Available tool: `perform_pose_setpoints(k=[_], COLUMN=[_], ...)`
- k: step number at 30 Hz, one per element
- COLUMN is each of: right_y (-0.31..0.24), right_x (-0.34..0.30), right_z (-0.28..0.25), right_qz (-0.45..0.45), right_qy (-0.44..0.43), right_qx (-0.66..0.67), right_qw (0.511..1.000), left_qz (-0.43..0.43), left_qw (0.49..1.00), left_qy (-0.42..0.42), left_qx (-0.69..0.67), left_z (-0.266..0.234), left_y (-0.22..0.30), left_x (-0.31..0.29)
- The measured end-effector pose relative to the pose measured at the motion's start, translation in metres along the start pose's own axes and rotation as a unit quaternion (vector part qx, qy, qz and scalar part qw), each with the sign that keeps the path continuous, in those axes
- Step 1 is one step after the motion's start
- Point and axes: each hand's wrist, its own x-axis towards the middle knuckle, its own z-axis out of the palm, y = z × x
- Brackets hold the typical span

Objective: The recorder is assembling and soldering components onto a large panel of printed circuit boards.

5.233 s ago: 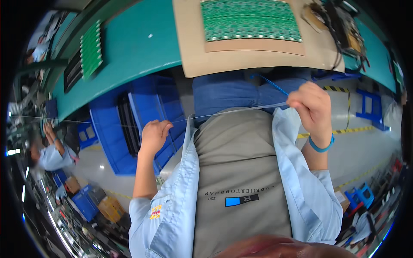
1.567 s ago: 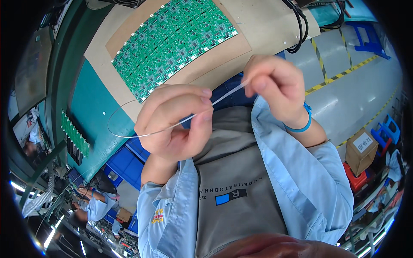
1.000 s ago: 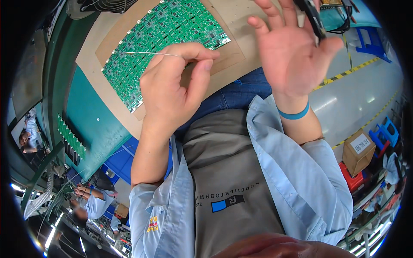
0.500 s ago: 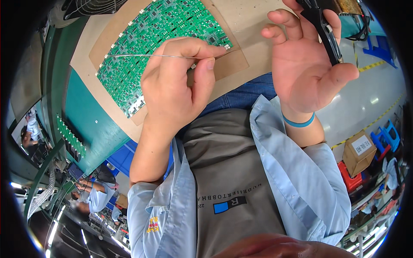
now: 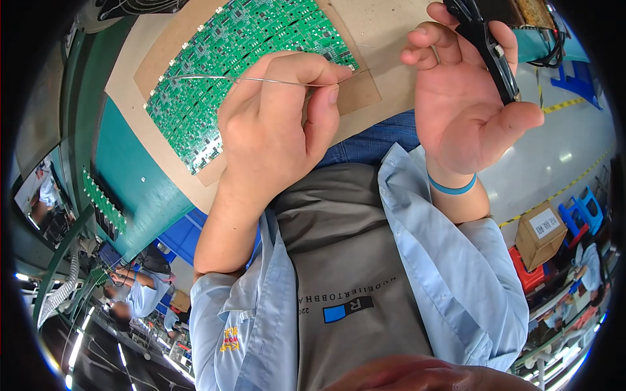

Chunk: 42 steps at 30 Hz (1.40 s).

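— Pinching a thin silvery length of solder wire between thumb and forefinger, our left hand is closed on it just over the near edge of the green panel of small circuit boards. The wire runs out to our left, across the panel, and curls down at its free end.

— And our right hand?

— Palm up, fingers spread, but the fingertips hook around a black pen-shaped hand tool, so we hold it loosely rather than gripping it. Its tip is well apart from the boards.

— How far along do we judge the work?

— Early. Wire and tool are both in hand, yet neither touches the panel; we would say the joining itself is not begun. We cannot tell from here whether any board is already finished.

— What lies under the panel?

— A brown cardboard sheet, on a teal workbench top. Further left a second, narrow green strip of boards stands in a dark rack.

— Packages and labels?

— A brown cardboard box sits on the floor at our lower right, with a white rectangular label on its top. Beside it is a red crate, and yellow floor tape runs past. On our grey vest there is a blue rectangular patch next to a dark one. A blue wristband circles the right wrist.
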Motion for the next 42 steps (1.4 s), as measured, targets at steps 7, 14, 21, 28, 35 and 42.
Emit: perform_pose_setpoints(k=[7, 14, 21, 28, 35, 42], right_y=[-0.001, -0.028, -0.071, -0.099, -0.098, -0.095], right_x=[-0.004, -0.018, -0.044, -0.059, -0.055, -0.051], right_z=[-0.001, 0.005, -0.01, -0.008, -0.004, -0.006], right_qz=[-0.073, -0.066, -0.086, -0.075, -0.034, -0.021], right_qy=[0.028, 0.108, 0.048, -0.032, -0.077, -0.105], right_qx=[0.014, -0.117, -0.336, -0.47, -0.489, -0.481], right_qw=[0.997, 0.985, 0.937, 0.879, 0.868, 0.87], left_qz=[-0.042, -0.085, -0.103, -0.124, -0.082, -0.065], left_qw=[0.996, 0.987, 0.98, 0.978, 0.985, 0.988], left_qy=[-0.07, -0.125, -0.158, -0.16, -0.147, -0.138], left_qx=[0.046, 0.056, 0.069, 0.052, 0.035, 0.037], left_z=[-0.013, -0.021, -0.025, -0.024, -0.022, -0.023], left_y=[0.014, 0.027, 0.029, 0.028, 0.025, 0.023], left_x=[0.006, 0.022, 0.029, 0.031, 0.034, 0.036])
